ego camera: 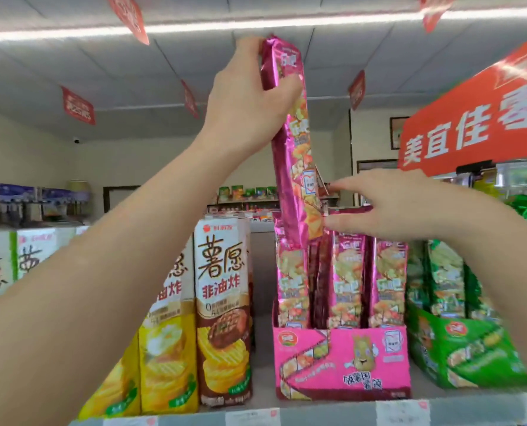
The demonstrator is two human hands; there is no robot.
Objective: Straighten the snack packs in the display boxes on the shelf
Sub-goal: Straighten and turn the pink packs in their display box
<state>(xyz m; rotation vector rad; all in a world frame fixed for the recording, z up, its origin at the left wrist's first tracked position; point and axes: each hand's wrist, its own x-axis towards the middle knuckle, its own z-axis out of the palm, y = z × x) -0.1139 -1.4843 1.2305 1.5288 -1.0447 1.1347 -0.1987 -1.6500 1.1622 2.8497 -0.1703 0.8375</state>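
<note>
At the left of the shelf (317, 415) stood tall chip boxes (222, 302), white, yellow and brown, upright and close together; they looked in order. Above them the left hand (247, 96) was raised high, its fingers and thumb curled round the top end of a long pink pack (293, 155); the pack hung nearly upright, its top leaning slightly leftward, its lower end just over the left part of the pink display box (342, 364). Directly below that end there seemed to be a gap between the leftmost of the standing packs (346, 272) and the darker ones beside it; so the long axis already ran roughly along the way the pack would have to go down. The right hand (388, 207) reached in from the right with fingers stretched out and gripped nothing; its fingertips lay at the pack's lower end and over the tops of the standing packs, whether touching them I could not tell. The left hand carried the pack; the right was nearer the slot and better placed to guide. Further right sat a green display box (477, 358) with its own packs, apart from both hands.
</note>
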